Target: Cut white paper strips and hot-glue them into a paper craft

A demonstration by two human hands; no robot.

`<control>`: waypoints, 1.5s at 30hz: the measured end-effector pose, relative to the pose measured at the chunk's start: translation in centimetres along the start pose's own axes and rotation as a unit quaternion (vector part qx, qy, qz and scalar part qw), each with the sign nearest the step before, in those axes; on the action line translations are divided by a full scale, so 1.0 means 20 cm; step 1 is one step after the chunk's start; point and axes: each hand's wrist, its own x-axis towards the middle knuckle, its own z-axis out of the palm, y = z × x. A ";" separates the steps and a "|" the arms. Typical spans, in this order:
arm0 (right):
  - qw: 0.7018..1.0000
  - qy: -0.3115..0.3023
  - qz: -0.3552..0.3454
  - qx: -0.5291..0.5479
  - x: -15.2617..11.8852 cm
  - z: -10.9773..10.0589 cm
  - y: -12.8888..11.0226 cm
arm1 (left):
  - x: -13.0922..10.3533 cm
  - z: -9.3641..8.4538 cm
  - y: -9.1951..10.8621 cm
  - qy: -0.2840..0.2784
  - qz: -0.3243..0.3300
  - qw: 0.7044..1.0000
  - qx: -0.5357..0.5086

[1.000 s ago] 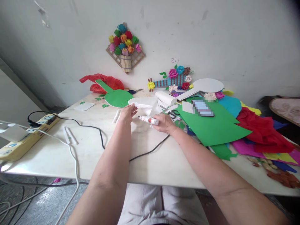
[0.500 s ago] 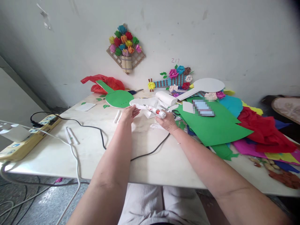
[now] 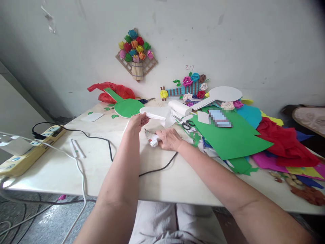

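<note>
My left hand [image 3: 139, 122] pinches the left end of a white paddle-shaped card piece [image 3: 156, 112] with white paper on it, held over the table. Closer to me, my right hand [image 3: 170, 138] is closed round a white glue tube [image 3: 153, 139] with a red mark and a pale cap, low at the tabletop. I cannot tell whether the tube rests on the table. Beyond my left hand lies a green paddle-shaped piece [image 3: 129, 107]. A white paper roll [image 3: 179, 107] stands behind the white piece, and black-handled scissors [image 3: 188, 124] lie to its right.
Green sheets [image 3: 228, 142], a phone [image 3: 219, 118] and red crepe paper [image 3: 281, 139] pile up at right. A black cable [image 3: 157, 170] crosses the table to a power strip [image 3: 48, 145] at left. Against the wall stands a flower-trimmed vase shape [image 3: 181, 89].
My right hand has moved down and left with the glue tube, away from the white piece, uncovering the scissors. My left hand has shifted slightly left, still holding the white piece.
</note>
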 end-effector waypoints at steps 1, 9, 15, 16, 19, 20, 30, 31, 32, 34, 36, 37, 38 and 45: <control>1.000 -0.001 -0.001 -0.003 0.01 0.00 -0.01 | -0.01 0.01 0.00 0.003 0.000 1.000 0.002; 0.999 0.013 -0.034 0.006 0.04 -0.03 -0.03 | -0.01 0.04 0.00 0.002 -0.016 1.000 -0.023; 0.973 0.109 0.170 0.114 0.06 -0.05 0.05 | -0.03 0.09 0.02 0.007 -0.064 0.996 -0.058; 0.960 0.117 0.218 0.132 0.08 -0.05 0.06 | -0.04 0.10 0.02 0.006 -0.074 0.995 -0.061; 0.935 0.147 0.275 0.166 0.11 -0.03 0.10 | -0.06 0.14 0.01 -0.001 -0.095 0.993 -0.068; 0.931 0.150 0.279 0.184 0.12 -0.02 0.11 | -0.06 0.15 0.01 -0.003 -0.098 0.993 -0.071; 0.826 0.241 0.317 0.399 0.22 0.12 0.18 | -0.10 0.25 -0.02 0.000 -0.094 0.995 -0.019; 0.815 0.254 0.316 0.413 0.23 0.13 0.19 | -0.11 0.26 -0.02 0.003 -0.089 0.996 -0.015; 0.806 0.264 0.312 0.427 0.23 0.13 0.20 | -0.11 0.26 -0.02 0.005 -0.086 0.996 -0.013; 0.791 0.278 0.305 0.452 0.23 0.15 0.22 | -0.13 0.27 -0.02 0.004 -0.086 0.996 -0.012; 0.779 0.286 0.301 0.469 0.23 0.16 0.23 | -0.14 0.28 -0.02 0.002 -0.090 0.996 -0.012; 0.775 0.290 0.297 0.477 0.23 0.16 0.23 | -0.14 0.28 -0.03 0.000 -0.092 0.996 -0.012; 0.771 0.295 0.293 0.483 0.24 0.17 0.24 | -0.14 0.29 -0.03 -0.002 -0.093 0.996 -0.012; 0.754 0.337 0.268 0.496 0.23 0.18 0.26 | -0.14 0.31 -0.05 -0.015 -0.096 0.995 -0.012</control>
